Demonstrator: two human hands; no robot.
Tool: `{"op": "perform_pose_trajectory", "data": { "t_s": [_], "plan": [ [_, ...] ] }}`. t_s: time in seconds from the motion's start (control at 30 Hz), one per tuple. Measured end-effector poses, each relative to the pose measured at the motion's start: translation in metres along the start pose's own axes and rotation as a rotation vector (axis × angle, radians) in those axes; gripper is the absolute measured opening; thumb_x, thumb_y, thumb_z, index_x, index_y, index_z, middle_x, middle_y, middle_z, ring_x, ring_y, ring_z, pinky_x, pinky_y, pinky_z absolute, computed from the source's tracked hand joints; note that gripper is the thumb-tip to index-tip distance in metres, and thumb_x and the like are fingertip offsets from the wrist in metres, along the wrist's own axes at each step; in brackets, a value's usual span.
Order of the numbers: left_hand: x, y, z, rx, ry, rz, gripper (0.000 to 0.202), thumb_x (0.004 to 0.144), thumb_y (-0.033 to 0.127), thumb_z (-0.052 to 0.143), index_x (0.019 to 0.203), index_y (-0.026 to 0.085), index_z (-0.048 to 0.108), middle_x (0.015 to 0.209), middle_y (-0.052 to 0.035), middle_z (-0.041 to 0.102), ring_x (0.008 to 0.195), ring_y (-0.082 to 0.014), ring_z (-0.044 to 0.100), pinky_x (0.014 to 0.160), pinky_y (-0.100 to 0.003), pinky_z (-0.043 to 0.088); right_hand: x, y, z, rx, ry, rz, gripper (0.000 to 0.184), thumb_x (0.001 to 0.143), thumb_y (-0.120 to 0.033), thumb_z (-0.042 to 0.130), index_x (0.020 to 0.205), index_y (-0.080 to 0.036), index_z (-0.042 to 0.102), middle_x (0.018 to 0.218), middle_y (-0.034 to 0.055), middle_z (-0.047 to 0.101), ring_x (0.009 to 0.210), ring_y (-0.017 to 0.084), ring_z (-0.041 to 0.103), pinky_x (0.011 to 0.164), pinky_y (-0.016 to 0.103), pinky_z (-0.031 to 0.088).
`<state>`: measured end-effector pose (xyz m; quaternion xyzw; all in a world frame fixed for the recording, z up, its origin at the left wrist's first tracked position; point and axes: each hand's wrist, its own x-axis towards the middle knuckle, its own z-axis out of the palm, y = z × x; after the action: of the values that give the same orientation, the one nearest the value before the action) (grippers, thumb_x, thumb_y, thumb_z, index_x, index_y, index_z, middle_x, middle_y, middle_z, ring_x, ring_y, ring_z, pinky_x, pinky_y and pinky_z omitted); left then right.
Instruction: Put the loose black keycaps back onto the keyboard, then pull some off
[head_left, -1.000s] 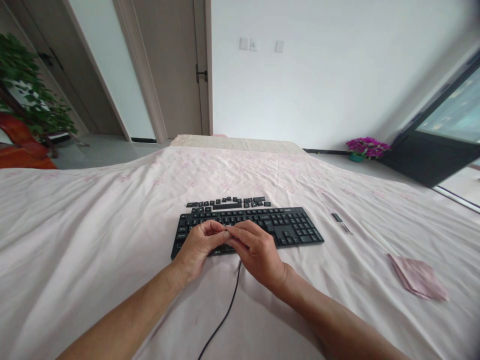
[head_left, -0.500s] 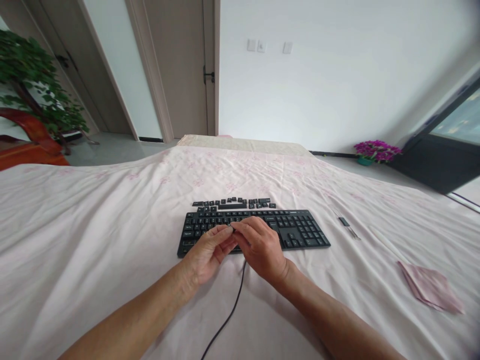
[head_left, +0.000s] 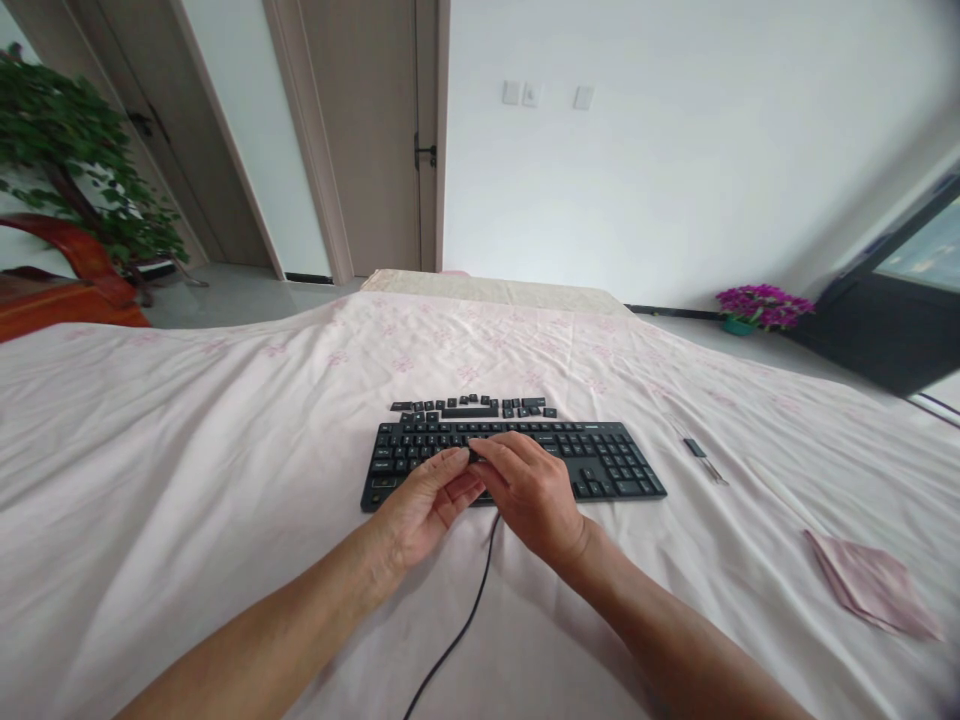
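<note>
A black keyboard lies on the pale pink cloth, with several loose keycaps laid out along its far edge. My left hand is over the keyboard's near left part, its thumb and fingers closed on a small black keycap. My right hand meets it from the right, with its fingertips pinched on the same keycap. Both hands cover the lower middle of the keyboard. Most of the keycap is hidden by the fingers.
A wire keycap puller with a dark handle lies right of the keyboard. Farther right is a folded pink cloth. The black cable runs from the keyboard toward me between my forearms. The bedspread is wrinkled.
The whole view has shifted slightly, so the keyboard sits a little farther right in the picture. Both hands stay together at the keycap, with only small finger movement.
</note>
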<state>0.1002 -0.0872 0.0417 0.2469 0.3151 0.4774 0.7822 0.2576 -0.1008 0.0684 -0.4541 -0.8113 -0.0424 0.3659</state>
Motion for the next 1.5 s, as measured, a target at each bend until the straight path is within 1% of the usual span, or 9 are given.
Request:
{"op": "perform_pose_trajectory", "data": {
  "t_s": [0.27, 0.47, 0.57, 0.67, 0.73, 0.8, 0.9, 1.0, 1.5],
  "plan": [
    [0.000, -0.003, 0.000, 0.010, -0.057, 0.020, 0.022, 0.070, 0.032, 0.077, 0.080, 0.015, 0.068, 0.085, -0.0044, 0.070, 0.084, -0.0166, 0.066, 0.087, -0.035, 0.051, 0.004, -0.005, -0.006, -0.112, -0.047, -0.050, 0.018, 0.093, -0.023, 0.051, 0.101, -0.021, 0.067, 0.092, 0.0060, 0.068, 0.084, 0.017, 0.060, 0.074, 0.028, 0.047],
    [-0.001, -0.001, 0.001, -0.005, -0.066, 0.000, 0.024, 0.068, 0.032, 0.079, 0.080, 0.015, 0.067, 0.084, -0.0042, 0.070, 0.084, -0.0170, 0.066, 0.087, -0.035, 0.051, 0.004, -0.004, -0.008, 0.022, -0.077, 0.022, 0.020, 0.091, -0.021, 0.051, 0.102, -0.021, 0.068, 0.094, 0.0068, 0.068, 0.087, 0.018, 0.060, 0.077, 0.030, 0.047],
    [-0.001, 0.003, 0.001, 0.008, -0.045, -0.034, 0.024, 0.070, 0.034, 0.078, 0.079, 0.016, 0.066, 0.082, -0.0037, 0.070, 0.080, -0.0159, 0.066, 0.085, -0.034, 0.052, 0.004, -0.002, -0.007, 0.305, -0.054, 0.194, 0.017, 0.087, -0.024, 0.057, 0.098, -0.023, 0.070, 0.092, 0.0053, 0.068, 0.085, 0.018, 0.060, 0.077, 0.031, 0.048],
    [-0.001, 0.007, 0.003, 0.056, 0.019, -0.045, 0.024, 0.069, 0.035, 0.077, 0.081, 0.017, 0.066, 0.082, -0.0015, 0.069, 0.073, -0.0117, 0.065, 0.077, -0.028, 0.052, 0.003, -0.003, -0.004, 0.833, -0.049, 0.584, 0.016, 0.078, -0.033, 0.068, 0.089, -0.021, 0.072, 0.072, 0.0012, 0.064, 0.061, 0.012, 0.053, 0.053, 0.024, 0.043],
    [-0.002, 0.010, 0.005, 0.170, 0.080, 0.056, 0.026, 0.069, 0.035, 0.078, 0.086, 0.018, 0.067, 0.083, -0.0002, 0.068, 0.070, -0.0092, 0.062, 0.073, -0.024, 0.051, 0.002, -0.005, -0.001, 1.192, -0.085, 0.840, 0.025, 0.071, -0.038, 0.076, 0.084, -0.018, 0.071, 0.059, -0.0023, 0.055, 0.050, 0.008, 0.041, 0.042, 0.020, 0.030],
    [-0.004, 0.013, 0.007, 0.335, 0.104, 0.233, 0.026, 0.072, 0.036, 0.075, 0.091, 0.019, 0.069, 0.084, -0.0009, 0.068, 0.074, -0.0098, 0.061, 0.074, -0.022, 0.049, 0.001, -0.007, 0.001, 1.462, -0.147, 1.002, 0.031, 0.062, -0.040, 0.082, 0.078, -0.016, 0.068, 0.056, -0.0042, 0.049, 0.048, 0.005, 0.035, 0.039, 0.017, 0.020],
    [-0.009, 0.021, 0.011, 0.602, 0.031, 0.464, 0.022, 0.077, 0.034, 0.070, 0.093, 0.020, 0.072, 0.093, -0.0044, 0.068, 0.083, -0.0139, 0.061, 0.079, -0.024, 0.048, -0.003, -0.008, 0.006, 1.683, -0.211, 1.131, 0.038, 0.054, -0.039, 0.087, 0.073, -0.017, 0.063, 0.060, -0.0040, 0.049, 0.051, 0.005, 0.034, 0.039, 0.016, 0.014],
    [-0.013, 0.026, 0.014, 0.792, -0.033, 0.592, 0.017, 0.075, 0.030, 0.072, 0.089, 0.021, 0.075, 0.098, -0.0057, 0.065, 0.082, -0.0151, 0.061, 0.075, -0.024, 0.048, -0.008, -0.007, 0.012, 1.777, -0.230, 1.157, 0.041, 0.055, -0.042, 0.087, 0.073, -0.017, 0.060, 0.061, -0.0038, 0.048, 0.051, 0.005, 0.034, 0.038, 0.015, 0.013],
    [-0.011, 0.022, 0.009, 0.977, -0.033, 0.741, 0.011, 0.077, 0.027, 0.070, 0.086, 0.023, 0.074, 0.093, -0.0058, 0.066, 0.088, -0.0191, 0.060, 0.074, -0.027, 0.047, -0.010, -0.012, 0.013, 2.026, -0.184, 1.329, 0.034, 0.054, -0.022, 0.089, 0.073, -0.014, 0.061, 0.065, -0.0039, 0.055, 0.050, 0.002, 0.040, 0.038, 0.011, 0.015]
  ]
}}
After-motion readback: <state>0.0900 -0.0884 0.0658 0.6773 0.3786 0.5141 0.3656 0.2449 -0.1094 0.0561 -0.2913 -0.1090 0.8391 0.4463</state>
